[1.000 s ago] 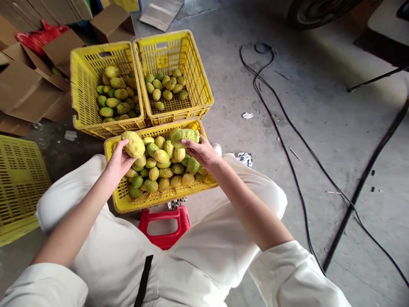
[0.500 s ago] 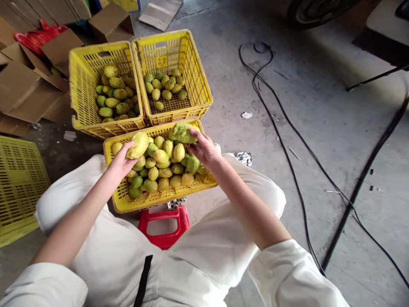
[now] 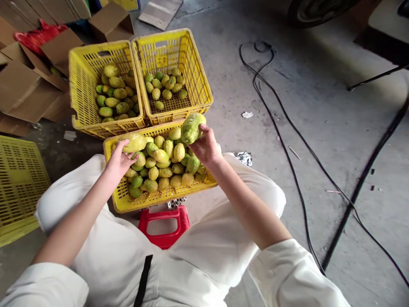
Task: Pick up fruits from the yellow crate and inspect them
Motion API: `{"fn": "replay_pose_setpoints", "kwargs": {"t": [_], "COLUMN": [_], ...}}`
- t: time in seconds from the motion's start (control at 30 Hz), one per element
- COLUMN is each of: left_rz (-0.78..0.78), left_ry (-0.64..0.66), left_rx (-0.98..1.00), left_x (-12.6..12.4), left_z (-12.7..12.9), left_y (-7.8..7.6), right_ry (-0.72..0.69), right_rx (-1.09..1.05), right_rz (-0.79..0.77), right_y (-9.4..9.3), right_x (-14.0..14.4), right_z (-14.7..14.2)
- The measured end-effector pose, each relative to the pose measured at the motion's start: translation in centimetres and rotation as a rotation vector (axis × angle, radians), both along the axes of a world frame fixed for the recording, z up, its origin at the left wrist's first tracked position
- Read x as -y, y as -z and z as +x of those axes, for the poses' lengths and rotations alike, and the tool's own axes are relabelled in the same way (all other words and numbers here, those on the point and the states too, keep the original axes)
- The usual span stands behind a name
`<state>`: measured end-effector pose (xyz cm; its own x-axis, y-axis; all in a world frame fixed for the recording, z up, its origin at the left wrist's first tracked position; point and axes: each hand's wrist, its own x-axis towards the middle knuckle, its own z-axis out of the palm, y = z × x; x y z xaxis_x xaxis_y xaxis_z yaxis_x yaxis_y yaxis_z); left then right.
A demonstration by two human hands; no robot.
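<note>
My left hand holds a yellow oval fruit with a bumpy skin by its end, over the left side of a low yellow crate. In my right hand is a greener, ridged oval fruit, gripped above the crate's far right corner. The low crate stands between my knees, with many similar yellow and green fruits heaped in it. I cannot tell the exact kind of fruit.
Beyond the low crate stand two deeper yellow crates, the left and the right, with more fruit inside. Cardboard boxes and another crate lie left. A red stool sits before me; black cables cross the floor.
The fruit in my left hand has turned and now lies more level. The fruit in my right hand has been turned and moved slightly right and up.
</note>
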<state>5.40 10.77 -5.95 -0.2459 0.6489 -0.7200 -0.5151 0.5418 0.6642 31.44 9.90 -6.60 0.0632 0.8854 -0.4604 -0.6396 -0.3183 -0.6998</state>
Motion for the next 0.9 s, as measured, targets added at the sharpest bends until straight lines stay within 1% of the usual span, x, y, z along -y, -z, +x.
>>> {"fn": "replay_pose_setpoints", "kwargs": {"t": [0.13, 0.23, 0.33, 0.47, 0.57, 0.77, 0.9], "left_rz": [0.011, 0.028, -0.003, -0.073, -0.090, -0.087, -0.119], "left_ry": [-0.007, -0.001, 0.024, 0.020, 0.016, 0.041, 0.065], "left_rx": [0.022, 0.041, 0.029, -0.028, -0.048, -0.066, -0.077], "left_x": [0.05, 0.04, -0.03, -0.15, -0.22, -0.06, 0.09], "left_z": [0.02, 0.10, 0.11, -0.12, -0.34, -0.16, 0.00], "left_y": [-0.26, -0.45, -0.33, 0.19, 0.42, 0.21, 0.53], "right_ry": [-0.026, -0.055, -0.024, 0.006, 0.008, 0.039, 0.015], "right_rx": [-0.067, -0.041, -0.002, -0.008, -0.008, -0.128, -0.065], "right_rz": [-0.028, -0.037, 0.016, 0.010, 0.018, -0.014, -0.067], "right_y": [-0.14, -0.40, -0.58, -0.23, 0.10, -0.56, -0.67], "right_x": [-0.17, 0.15, 0.39, 0.21, 0.03, 0.07, 0.04], "right_z": [0.25, 0.23, -0.01, -0.25, -0.24, -0.03, 0.01]}}
